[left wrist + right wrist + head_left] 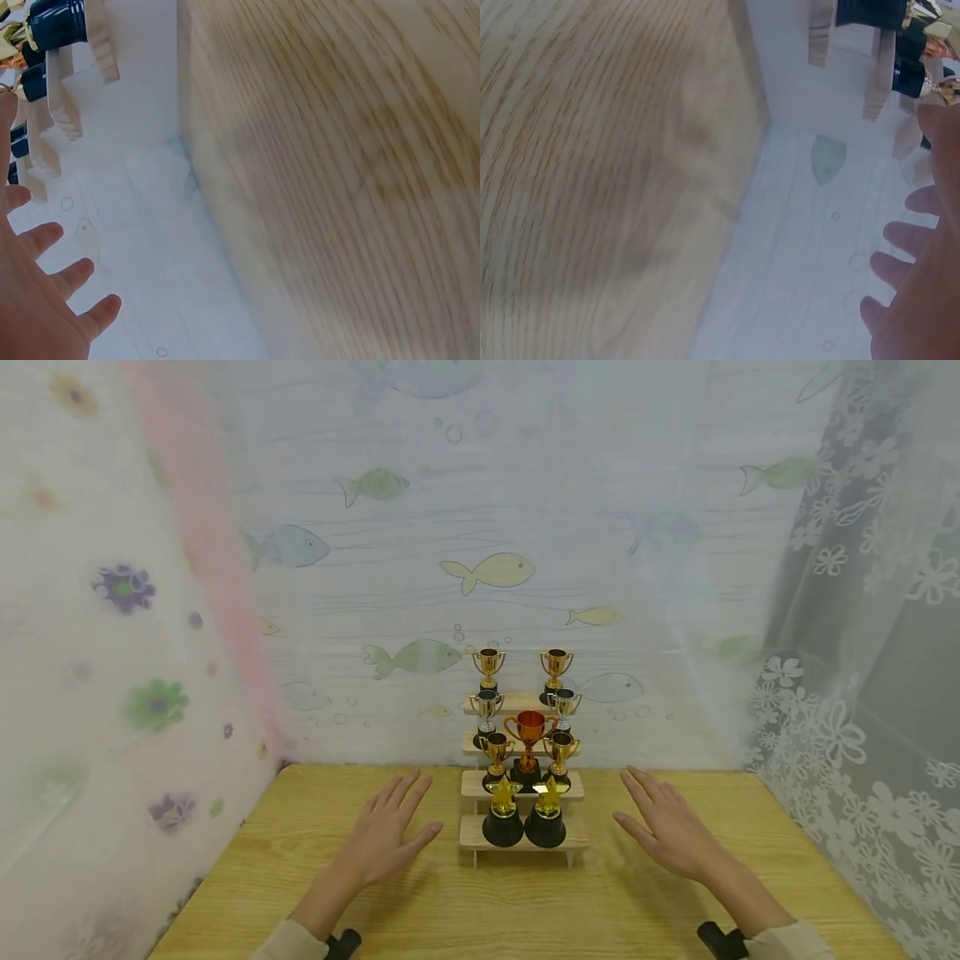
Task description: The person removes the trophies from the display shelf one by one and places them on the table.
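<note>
Cream-coloured sleeve cuffs [288, 941] lie nearest us along the lower edge of the head view, each beside a black device [343, 943] at the wrist. We find the person's left hand [386, 835] spread wide, fingers extended, thumb apart, holding nothing, to the left of a four-tier pale wooden stand [471, 833]. We find the right hand [671, 835] likewise spread and holding nothing, to the stand's right. Neither hand touches the stand, which rests upright on a yellow wood-grain table [420, 910].

On the lowest tier we count two gold star trophies with black bases [503, 823], side by side. Above them, two small gold two-handled cups [497, 750] flank a larger, shiny orange two-handled cup [529, 727]. We record two silver two-handled cups [487, 707] on the third tier and two further gold cups [555, 667] on the top. Behind stands a white fish-printed backdrop [360, 577].
</note>
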`<state>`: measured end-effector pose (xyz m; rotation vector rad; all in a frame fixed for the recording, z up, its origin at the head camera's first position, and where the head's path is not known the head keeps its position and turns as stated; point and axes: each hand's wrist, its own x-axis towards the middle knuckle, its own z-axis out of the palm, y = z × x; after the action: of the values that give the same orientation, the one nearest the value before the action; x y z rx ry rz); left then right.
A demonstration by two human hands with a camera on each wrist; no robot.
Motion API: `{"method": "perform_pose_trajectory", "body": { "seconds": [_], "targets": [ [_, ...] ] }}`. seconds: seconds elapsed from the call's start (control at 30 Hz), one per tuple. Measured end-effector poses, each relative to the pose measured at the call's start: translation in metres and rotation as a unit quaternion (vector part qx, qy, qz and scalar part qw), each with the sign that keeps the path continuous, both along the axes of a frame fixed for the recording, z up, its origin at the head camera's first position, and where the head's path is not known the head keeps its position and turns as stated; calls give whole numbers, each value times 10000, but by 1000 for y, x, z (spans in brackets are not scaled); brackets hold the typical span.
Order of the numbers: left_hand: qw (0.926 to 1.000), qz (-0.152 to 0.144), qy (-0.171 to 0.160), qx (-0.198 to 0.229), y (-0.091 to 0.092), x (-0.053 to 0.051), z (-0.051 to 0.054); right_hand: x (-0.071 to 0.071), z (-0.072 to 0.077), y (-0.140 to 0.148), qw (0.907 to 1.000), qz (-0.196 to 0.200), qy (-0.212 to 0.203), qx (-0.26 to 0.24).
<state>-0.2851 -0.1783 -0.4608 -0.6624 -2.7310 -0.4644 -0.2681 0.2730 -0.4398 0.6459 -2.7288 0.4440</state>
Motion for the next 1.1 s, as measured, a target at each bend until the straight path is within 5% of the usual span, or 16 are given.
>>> {"method": "perform_pose_trajectory", "body": {
  "seconds": [1.1],
  "targets": [
    [9950,-432,371,825,23,2,-5,-11,-5,-21,9984,189,-125,-526]
  ]
}}
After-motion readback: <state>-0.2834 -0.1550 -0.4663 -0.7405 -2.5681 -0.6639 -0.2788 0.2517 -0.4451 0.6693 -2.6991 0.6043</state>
